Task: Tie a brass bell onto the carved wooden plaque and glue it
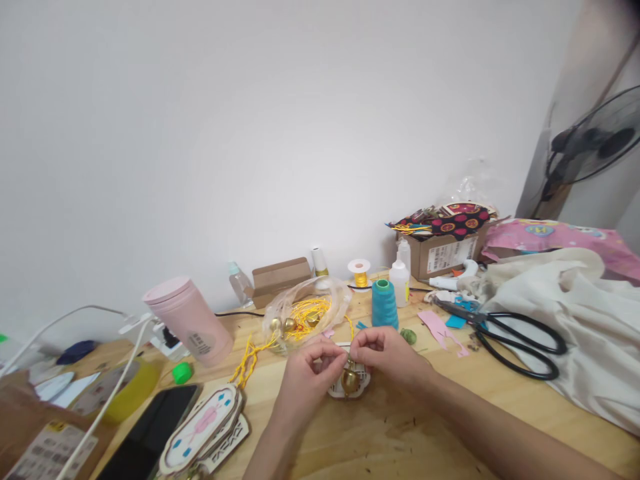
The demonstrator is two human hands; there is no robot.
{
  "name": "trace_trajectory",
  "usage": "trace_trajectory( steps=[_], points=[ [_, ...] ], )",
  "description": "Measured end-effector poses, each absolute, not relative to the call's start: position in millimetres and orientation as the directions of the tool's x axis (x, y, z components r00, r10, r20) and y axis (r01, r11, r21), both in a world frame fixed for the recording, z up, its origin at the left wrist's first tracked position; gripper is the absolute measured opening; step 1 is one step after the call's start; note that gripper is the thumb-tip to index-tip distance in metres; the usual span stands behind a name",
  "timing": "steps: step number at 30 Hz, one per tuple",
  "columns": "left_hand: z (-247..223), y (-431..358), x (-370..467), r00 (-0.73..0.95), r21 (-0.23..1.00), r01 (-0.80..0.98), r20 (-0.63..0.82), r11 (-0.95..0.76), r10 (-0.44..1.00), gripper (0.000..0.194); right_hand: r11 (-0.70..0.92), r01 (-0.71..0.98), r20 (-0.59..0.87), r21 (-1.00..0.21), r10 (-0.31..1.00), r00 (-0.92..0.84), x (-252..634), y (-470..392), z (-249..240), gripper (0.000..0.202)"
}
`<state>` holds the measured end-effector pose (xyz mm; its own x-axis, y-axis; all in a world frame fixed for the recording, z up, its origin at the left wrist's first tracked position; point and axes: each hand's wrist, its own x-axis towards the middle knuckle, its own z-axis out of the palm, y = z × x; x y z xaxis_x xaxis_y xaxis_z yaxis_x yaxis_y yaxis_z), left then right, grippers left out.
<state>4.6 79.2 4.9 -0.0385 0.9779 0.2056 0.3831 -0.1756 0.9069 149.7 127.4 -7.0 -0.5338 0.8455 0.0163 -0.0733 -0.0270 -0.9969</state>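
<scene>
My left hand (pixel 316 373) and my right hand (pixel 385 355) nearly meet over a small wooden openwork plaque (pixel 361 387). Thumb and forefinger of each hand are pinched together at the plaque's top; what they hold is too small to make out. A brass bell (pixel 350 381) lies on the plaque just below my fingertips. Behind my right hand stands a teal thread spool (pixel 384 305). A clear bag with yellow cord (pixel 305 313) and brass bells lies behind my left hand.
Large black-handled scissors (pixel 520 337) rest on white cloth (pixel 575 293) at right. Stacked wooden plaques (pixel 203 427), a phone (pixel 150 433) and a pink cup (pixel 193 320) are at left. Glue bottles (pixel 399 283) and a cardboard box (pixel 443 257) stand behind.
</scene>
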Motion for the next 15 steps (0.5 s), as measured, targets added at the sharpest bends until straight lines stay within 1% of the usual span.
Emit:
trace_trajectory(
  steps=[3, 6, 11, 13, 15],
  points=[
    [3.5, 79.5, 3.7, -0.029, 0.905, 0.388, 0.201, -0.175, 0.979, 0.013, 0.040, -0.042, 0.055, -0.998, 0.858, -0.511, 149.9, 126.5, -7.4, 0.009],
    [1.7, 78.9, 2.8, -0.016, 0.883, 0.423, 0.230, -0.201, 0.973, 0.012, 0.102, -0.006, 0.091, -0.995, 0.860, -0.501, 149.8, 125.7, -8.1, 0.007],
    [4.5, 75.7, 5.0, 0.007, 0.739, 0.592, 0.395, -0.323, 0.919, 0.009, 0.260, 0.054, 0.206, -0.964, 0.861, -0.465, 149.1, 124.0, -7.8, 0.006],
    [6.1, 75.0, 6.3, 0.004, 0.724, 0.593, 0.435, -0.353, 0.900, 0.009, 0.305, 0.048, 0.249, -0.951, 0.850, -0.465, 149.0, 122.4, -5.9, 0.009],
    [6.4, 74.8, 7.0, -0.017, 0.745, 0.563, 0.443, -0.358, 0.896, 0.008, 0.335, 0.029, 0.282, -0.942, 0.833, -0.477, 148.8, 120.6, -3.6, 0.011]
  ],
)
